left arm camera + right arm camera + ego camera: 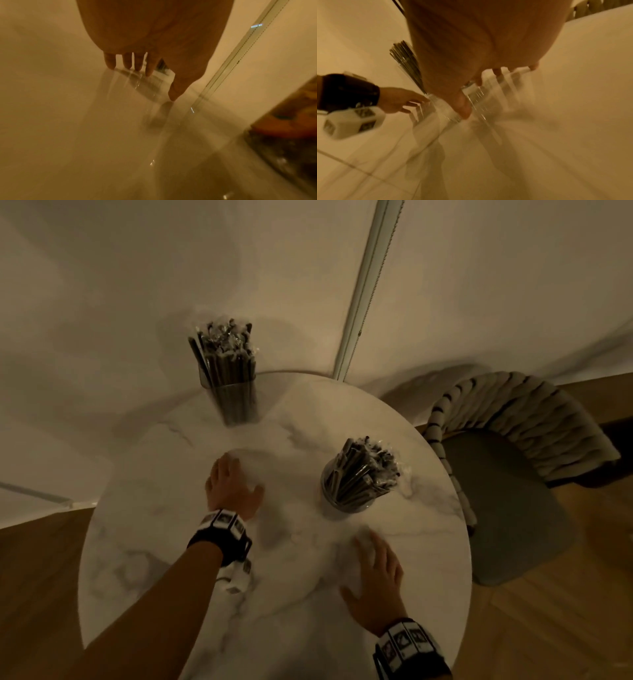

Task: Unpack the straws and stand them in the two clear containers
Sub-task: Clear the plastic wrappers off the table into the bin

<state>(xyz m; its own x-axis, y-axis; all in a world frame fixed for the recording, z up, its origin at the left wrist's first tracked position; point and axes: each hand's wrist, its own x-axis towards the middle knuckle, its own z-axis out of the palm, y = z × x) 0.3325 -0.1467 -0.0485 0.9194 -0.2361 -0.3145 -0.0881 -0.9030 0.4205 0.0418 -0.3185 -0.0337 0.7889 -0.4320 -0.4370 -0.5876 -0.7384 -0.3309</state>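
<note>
Right hand (375, 577): nearest, fingers spread flat on the marble bench (171, 559), holding nothing.
Left hand (230, 486): likewise splayed, palm down, empty.
Straws (224, 356): standing bundled in the far container (236, 402); more in the near container (346, 501).
Status: looks finished.
Tip: lift both hands straight up, clear of that near container, avoiding a topple.

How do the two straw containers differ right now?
The far container stands at the table's back edge by the wall; the near container stands toward the chair side. The far one's straws stand fairly straight; the near one's fan out, leaning. Both are clear and full of dark straws.
</note>
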